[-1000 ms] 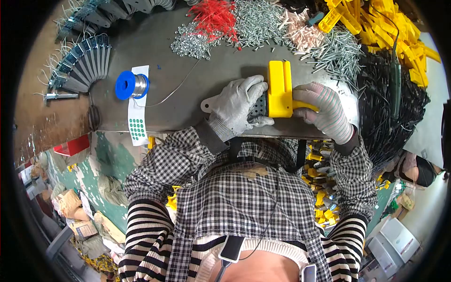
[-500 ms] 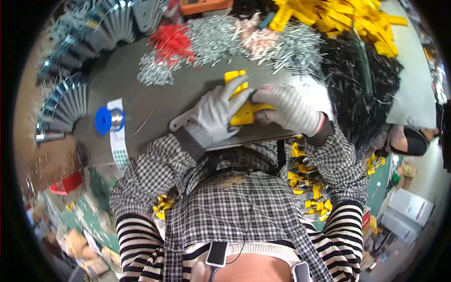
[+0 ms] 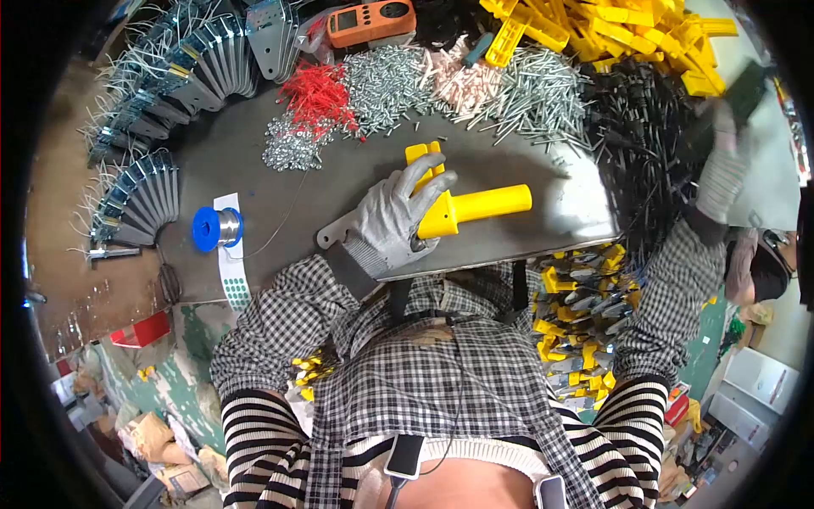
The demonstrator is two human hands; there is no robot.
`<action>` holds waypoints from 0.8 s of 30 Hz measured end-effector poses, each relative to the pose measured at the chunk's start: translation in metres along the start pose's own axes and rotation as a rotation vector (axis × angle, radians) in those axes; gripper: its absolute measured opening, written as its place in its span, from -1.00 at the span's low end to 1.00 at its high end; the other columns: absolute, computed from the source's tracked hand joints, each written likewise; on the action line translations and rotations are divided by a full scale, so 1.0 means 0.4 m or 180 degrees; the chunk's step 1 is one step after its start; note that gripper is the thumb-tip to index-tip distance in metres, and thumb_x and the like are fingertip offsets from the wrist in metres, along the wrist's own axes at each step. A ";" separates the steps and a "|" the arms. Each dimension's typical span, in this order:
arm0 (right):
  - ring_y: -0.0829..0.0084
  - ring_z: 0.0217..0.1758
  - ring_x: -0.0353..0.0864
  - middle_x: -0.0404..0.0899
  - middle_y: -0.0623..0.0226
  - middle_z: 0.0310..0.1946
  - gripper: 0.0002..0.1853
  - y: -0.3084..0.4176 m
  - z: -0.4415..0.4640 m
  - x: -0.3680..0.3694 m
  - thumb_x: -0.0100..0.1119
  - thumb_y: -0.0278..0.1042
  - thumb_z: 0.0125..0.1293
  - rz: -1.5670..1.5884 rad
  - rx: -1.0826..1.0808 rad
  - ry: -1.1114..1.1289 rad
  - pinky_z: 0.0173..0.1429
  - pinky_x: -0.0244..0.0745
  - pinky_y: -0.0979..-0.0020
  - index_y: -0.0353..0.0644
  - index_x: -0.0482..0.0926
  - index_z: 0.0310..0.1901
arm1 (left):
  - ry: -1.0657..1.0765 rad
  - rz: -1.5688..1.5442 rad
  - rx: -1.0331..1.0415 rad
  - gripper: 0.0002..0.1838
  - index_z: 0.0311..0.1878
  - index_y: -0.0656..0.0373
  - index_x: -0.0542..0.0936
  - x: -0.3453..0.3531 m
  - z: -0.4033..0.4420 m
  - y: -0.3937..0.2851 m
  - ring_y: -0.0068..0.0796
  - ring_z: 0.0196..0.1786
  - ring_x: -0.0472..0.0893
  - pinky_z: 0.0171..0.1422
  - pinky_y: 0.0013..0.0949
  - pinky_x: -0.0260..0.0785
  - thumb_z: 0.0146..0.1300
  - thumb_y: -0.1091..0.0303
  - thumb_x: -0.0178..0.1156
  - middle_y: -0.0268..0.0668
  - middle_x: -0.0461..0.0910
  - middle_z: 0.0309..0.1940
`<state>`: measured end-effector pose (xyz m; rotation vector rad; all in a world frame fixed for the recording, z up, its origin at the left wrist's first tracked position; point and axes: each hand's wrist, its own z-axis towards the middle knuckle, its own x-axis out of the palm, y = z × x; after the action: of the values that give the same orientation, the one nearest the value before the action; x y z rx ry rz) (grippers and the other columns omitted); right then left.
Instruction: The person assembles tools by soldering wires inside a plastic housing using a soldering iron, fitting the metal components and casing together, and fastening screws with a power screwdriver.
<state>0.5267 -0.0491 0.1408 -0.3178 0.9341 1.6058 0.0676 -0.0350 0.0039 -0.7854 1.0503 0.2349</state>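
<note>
My left hand [image 3: 394,208], in a grey glove, is wrapped round a yellow plastic housing [image 3: 438,219] fitted to a grey metal plate [image 3: 332,234], low on the dark worktop. The housing's yellow handle [image 3: 492,204] points right, free of any hand. Far to the right, my right hand [image 3: 723,174], in a striped glove, is blurred by motion. Its fingers lie across a dark handheld tool [image 3: 746,92], also blurred.
Solder spool [image 3: 217,228] and dotted strip [image 3: 234,287] lie left. Metal plates with wires [image 3: 153,197] fan out behind them. Along the back are nuts [image 3: 291,144], red pieces [image 3: 315,95], screws [image 3: 381,83], an orange meter [image 3: 370,23], black strips [image 3: 640,140] and yellow housings [image 3: 627,30].
My right hand has let go of the yellow handle and moved far right to the dark tool. The housing has turned, so its handle slants up to the right. The camera view has shifted.
</note>
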 end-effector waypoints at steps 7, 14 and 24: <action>0.30 -0.14 0.59 0.56 0.23 -0.18 -0.29 0.363 -0.201 0.152 0.08 0.13 0.39 0.5723 0.2458 0.0813 0.08 0.55 0.16 -0.45 0.31 0.24 | -0.0145 0.0073 0.0115 -0.26 0.23 0.01 0.42 0.001 -0.007 0.008 -0.14 0.06 0.54 0.09 -0.10 0.47 -0.14 0.27 0.40 -0.22 0.30 0.30; 0.47 -0.17 0.52 0.48 0.41 -0.26 -0.38 0.389 -0.243 0.197 0.18 -0.11 0.36 0.5337 0.2542 0.0849 0.32 0.39 0.08 -0.37 0.24 0.27 | -0.0084 0.0023 0.0122 -0.22 0.26 -0.04 0.40 0.007 -0.007 0.017 -0.12 0.04 0.54 0.07 -0.08 0.47 -0.16 0.28 0.41 -0.22 0.30 0.30; 0.51 -0.26 0.45 0.43 0.45 -0.34 -0.62 0.429 -0.341 0.299 0.29 -0.28 0.27 0.5730 0.3212 -0.0375 0.22 0.44 0.19 -0.33 0.47 0.01 | 0.0029 0.0041 0.0107 -0.13 0.32 -0.11 0.35 0.006 -0.008 0.015 -0.13 0.01 0.53 0.05 -0.08 0.46 -0.18 0.28 0.44 -0.24 0.26 0.30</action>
<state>0.2976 -0.0606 0.0418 1.7617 1.9585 2.1781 0.0632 -0.0333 -0.0018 -0.7501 1.0657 0.2242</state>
